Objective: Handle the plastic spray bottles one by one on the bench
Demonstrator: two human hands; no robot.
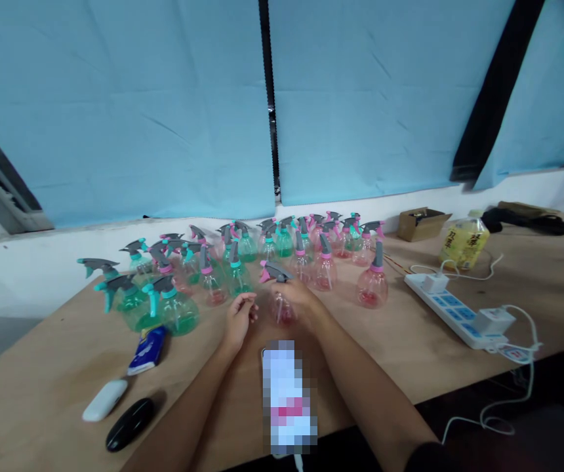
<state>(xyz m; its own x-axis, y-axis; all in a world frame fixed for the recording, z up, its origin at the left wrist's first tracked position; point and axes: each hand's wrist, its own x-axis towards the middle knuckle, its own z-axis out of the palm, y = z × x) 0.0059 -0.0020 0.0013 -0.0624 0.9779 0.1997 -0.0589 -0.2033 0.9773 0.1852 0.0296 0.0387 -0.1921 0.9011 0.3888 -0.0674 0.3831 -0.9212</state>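
My right hand (298, 296) is wrapped round a clear pink spray bottle (279, 294) with a grey trigger head, standing on the wooden table (410, 354). My left hand (239, 319) is just left of that bottle, fingers curled in a pinch near its base; whether anything is in them I cannot make out. Behind my hands stand several spray bottles (242, 259), green ones mostly to the left, pink ones to the right.
A blurred phone (288, 400) lies between my forearms. At the left lie a blue packet (148, 350), a white case (105, 399) and a black case (129, 424). A white power strip (452, 311), yellow bottle (463, 242) and cardboard box (422, 223) sit to the right.
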